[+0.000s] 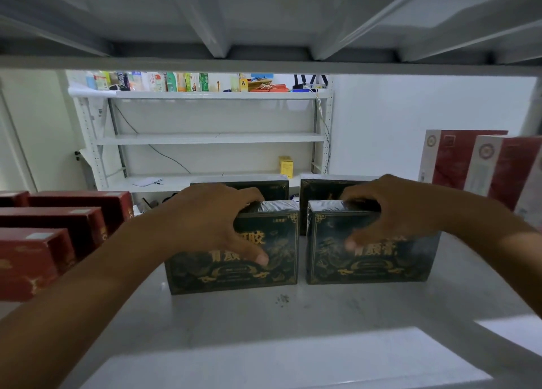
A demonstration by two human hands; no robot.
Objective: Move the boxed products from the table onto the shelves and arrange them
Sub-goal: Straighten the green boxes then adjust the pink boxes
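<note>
Two dark green boxes with gold print stand upright side by side on the grey shelf board (264,324). My left hand (211,221) grips the top of the left green box (234,271), thumb on its front face, fingers over the top edge. My right hand (390,209) grips the top of the right green box (372,262) the same way. Behind them stand two more green boxes, the back left box (275,187) and the back right box (319,187), partly hidden by my hands.
Several red boxes (52,221) lie in a row at the shelf's left. Two tall red-and-white boxes (469,159) stand at the right. The upper shelf's underside (264,21) hangs low overhead. A white rack (211,137) with assorted goods stands across the room.
</note>
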